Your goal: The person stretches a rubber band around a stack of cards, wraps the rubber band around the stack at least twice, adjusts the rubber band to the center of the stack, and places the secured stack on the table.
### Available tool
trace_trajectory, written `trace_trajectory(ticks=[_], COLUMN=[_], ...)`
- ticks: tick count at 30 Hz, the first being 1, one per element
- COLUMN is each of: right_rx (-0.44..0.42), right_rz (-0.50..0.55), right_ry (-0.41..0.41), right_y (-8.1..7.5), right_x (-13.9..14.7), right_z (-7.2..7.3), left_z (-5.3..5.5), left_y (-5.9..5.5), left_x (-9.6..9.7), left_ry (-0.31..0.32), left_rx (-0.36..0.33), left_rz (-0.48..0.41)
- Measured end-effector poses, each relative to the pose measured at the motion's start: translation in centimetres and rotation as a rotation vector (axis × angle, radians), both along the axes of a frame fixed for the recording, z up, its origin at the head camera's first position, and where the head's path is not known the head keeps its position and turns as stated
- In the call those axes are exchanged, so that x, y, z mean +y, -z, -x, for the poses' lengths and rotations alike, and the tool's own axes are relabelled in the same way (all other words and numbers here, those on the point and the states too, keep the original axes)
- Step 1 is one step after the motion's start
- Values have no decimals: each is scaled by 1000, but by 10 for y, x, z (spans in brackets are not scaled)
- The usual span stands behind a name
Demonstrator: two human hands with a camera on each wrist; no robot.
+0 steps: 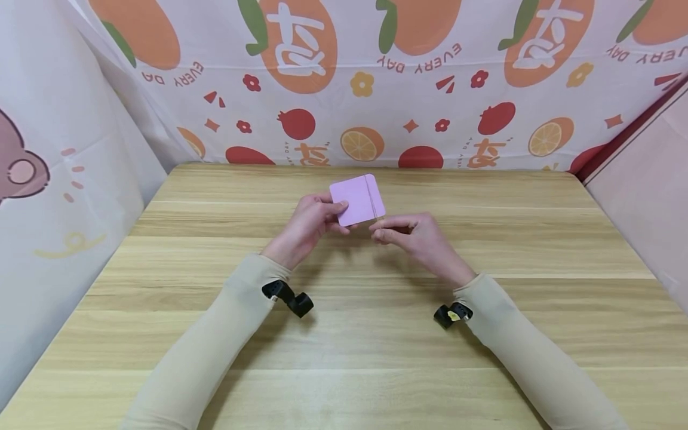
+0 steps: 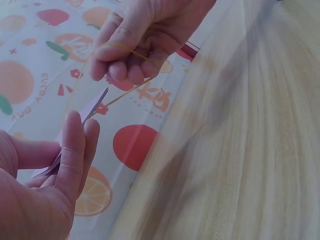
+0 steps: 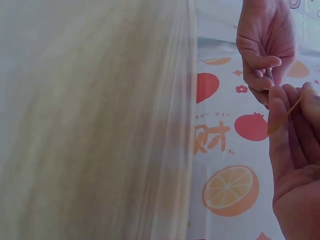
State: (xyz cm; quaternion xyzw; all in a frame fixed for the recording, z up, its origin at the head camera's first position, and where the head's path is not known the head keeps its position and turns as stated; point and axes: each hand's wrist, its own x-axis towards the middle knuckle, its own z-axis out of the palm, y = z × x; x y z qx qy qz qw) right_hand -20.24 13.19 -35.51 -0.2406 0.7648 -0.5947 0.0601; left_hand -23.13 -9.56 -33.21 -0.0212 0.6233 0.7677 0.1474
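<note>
Pink sq. card (image 1: 356, 199), tilted, yel. band (image 2: 124, 95) prob. around

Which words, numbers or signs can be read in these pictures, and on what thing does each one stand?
"EVERY DAY", repeated, on the fruit-printed cloth.
"财", it seems: orange character on the same cloth, right wrist view.
Big white characters, same cloth: too stylised to read surely.
Yellow patch on the right wrist's black camera: any mark is too small.
Pink card: no writing visible.
No number is readable.
</note>
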Motion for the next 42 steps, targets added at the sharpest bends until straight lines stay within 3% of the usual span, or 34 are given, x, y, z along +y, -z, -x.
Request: trace_trajectory(ticks=[13,18,23,27,37,42], right_rx=[-60,-88,-68,-151,-333,-378], right_rz=[185,310,316,356,396,383], right_ry=[-78,-127,-104,-92,-18,11], right_y=[9,9,7,5,5,7], right_x=[-9,-15,-17,-19,-21,-19], right_z=[-2,-7,-9,-10,-12,-9], left_z=[-1,0,0,-1,-3,-5], left_y=[-5,-5,-5,-5,-3,-2], left_x=[-3,-2,-2,-1,2,5], left_ry=[-43,-61,-58,-74,-122,-109], left_rx=[-13,-31,-34,-19,87,153], left_rz=[-62,-96,-90,-94,64,151])
